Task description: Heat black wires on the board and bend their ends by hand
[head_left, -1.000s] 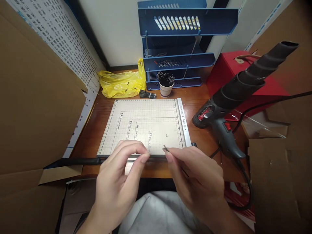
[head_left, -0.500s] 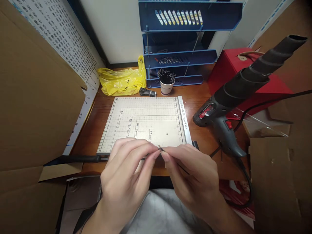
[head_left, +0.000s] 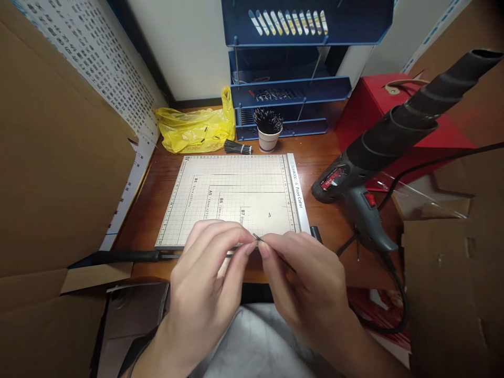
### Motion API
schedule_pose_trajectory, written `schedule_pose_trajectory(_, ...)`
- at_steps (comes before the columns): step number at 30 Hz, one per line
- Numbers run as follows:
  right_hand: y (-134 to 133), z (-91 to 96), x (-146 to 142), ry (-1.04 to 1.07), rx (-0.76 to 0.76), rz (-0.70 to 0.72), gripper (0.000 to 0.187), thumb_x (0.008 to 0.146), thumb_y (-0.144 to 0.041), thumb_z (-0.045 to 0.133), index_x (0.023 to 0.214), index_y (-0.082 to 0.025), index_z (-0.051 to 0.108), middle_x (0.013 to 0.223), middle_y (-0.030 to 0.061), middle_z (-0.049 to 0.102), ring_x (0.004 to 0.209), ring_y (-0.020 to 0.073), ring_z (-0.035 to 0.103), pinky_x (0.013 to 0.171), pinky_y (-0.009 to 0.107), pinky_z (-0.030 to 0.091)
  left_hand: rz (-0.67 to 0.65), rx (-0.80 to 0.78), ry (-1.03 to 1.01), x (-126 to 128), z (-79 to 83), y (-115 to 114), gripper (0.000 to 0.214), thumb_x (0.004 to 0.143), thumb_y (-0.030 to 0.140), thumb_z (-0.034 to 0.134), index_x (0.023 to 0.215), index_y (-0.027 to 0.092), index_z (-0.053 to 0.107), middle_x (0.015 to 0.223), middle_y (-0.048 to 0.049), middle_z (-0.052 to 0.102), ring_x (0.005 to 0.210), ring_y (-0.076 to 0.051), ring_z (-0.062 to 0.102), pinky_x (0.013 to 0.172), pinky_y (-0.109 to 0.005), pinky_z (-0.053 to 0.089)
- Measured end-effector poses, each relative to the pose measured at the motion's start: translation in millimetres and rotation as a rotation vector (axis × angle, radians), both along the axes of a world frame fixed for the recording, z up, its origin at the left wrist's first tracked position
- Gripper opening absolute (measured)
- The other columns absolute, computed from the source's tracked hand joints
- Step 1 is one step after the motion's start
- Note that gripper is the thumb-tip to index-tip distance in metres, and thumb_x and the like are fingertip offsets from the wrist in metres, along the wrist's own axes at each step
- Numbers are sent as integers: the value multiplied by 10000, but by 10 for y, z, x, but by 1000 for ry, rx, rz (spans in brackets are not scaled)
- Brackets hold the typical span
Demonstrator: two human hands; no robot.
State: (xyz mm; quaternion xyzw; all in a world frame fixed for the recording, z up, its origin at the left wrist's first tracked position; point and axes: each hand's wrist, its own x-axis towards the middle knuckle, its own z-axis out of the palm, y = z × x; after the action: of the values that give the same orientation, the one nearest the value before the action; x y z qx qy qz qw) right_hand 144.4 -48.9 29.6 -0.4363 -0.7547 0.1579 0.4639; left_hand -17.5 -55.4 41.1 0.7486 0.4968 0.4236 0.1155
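Your left hand point(head_left: 212, 278) and your right hand point(head_left: 311, 283) meet fingertip to fingertip in front of your lap, at the near edge of the desk. Both are closed in a fine pinch on a thin dark wire piece point(head_left: 256, 238): your left thumb and forefinger grip it from one side, your right thumb and forefinger from the other. Only its short tip shows above your fingers. It sits over the near edge of the flat grey gridded paper cutter board point(head_left: 236, 184), just left of the board's metal ruler strip.

A tiny dark scrap point(head_left: 269, 214) lies on the board, a little beyond your fingertips. The cutter's long black handle point(head_left: 126, 256) lies along the near edge, out to your left. Behind the board stand a white paper cup full of black wire ends point(head_left: 268, 137) and, just beside it, a small bundle of black wires point(head_left: 238, 149). A crumpled yellow plastic bag point(head_left: 197, 128) lies further left, and a blue stacked document tray point(head_left: 283, 86) rises behind them. To your right, a dark grey heat gun point(head_left: 366, 168) rests on the wooden desk in front of a red box point(head_left: 394, 113).
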Motion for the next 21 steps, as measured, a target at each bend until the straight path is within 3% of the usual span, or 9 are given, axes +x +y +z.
schedule_pose_trajectory(6, -10, -36, -67, -20, 96, -62, 155, 962, -51, 574, 911, -189, 624, 607, -51, 553, 535, 101, 427, 564, 307, 344, -132, 39, 110, -98, 53, 85, 237, 944, -10, 568, 1036, 208, 583, 928, -37, 678, 904, -179, 611, 831, -329, 514)
schedule_pose_trajectory(13, -44, -44, -104, 22, 102, -63, 172, 929, -17, 584, 887, -180, 617, 620, -36, 601, 527, 103, 470, 567, 307, 361, -215, 16, 168, -171, 114, 121, 215, 965, -15, 540, 1026, 189, 564, 926, -40, 640, 912, -161, 560, 842, -298, 494)
schedule_pose_trajectory(17, -39, -62, -103, 4, 69, -75, 170, 959, -51, 566, 880, -187, 630, 616, -42, 586, 530, 99, 456, 561, 299, 347, -186, 26, 163, -169, 60, 101, 220, 957, -7, 566, 1033, 199, 580, 924, -39, 667, 903, -173, 590, 829, -315, 508)
schedule_pose_trajectory(21, 5, -61, -65, -26, 52, -96, 178, 979, -86, 560, 863, -189, 645, 594, -52, 544, 528, 98, 423, 554, 289, 340, -46, 60, 66, -126, -23, 81, 226, 922, 17, 645, 1048, 203, 622, 936, -36, 705, 908, -182, 645, 816, -323, 534)
